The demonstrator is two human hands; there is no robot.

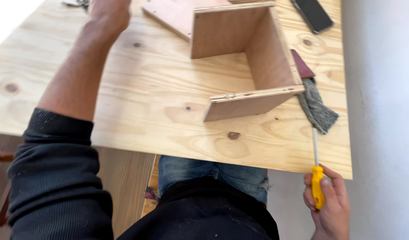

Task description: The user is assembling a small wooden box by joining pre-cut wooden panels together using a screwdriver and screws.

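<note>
My right hand (329, 204) grips the yellow handle of a screwdriver (317, 186) just off the near right corner of the plywood table (146, 111). Its thin metal shaft points away from me toward a grey pad of steel wool (317, 106). A three-sided plywood box frame (253, 58) stands on the table, its open side facing left. My left arm reaches far across the table; my left hand (109, 13) is at the top edge of the view, its fingers cut off.
A flat plywood board (169, 15) lies behind the frame. A dark flat rectangular object (313, 13) lies at the far right. A dark red piece (302, 66) sits beside the frame's right wall. A white wall runs along the right.
</note>
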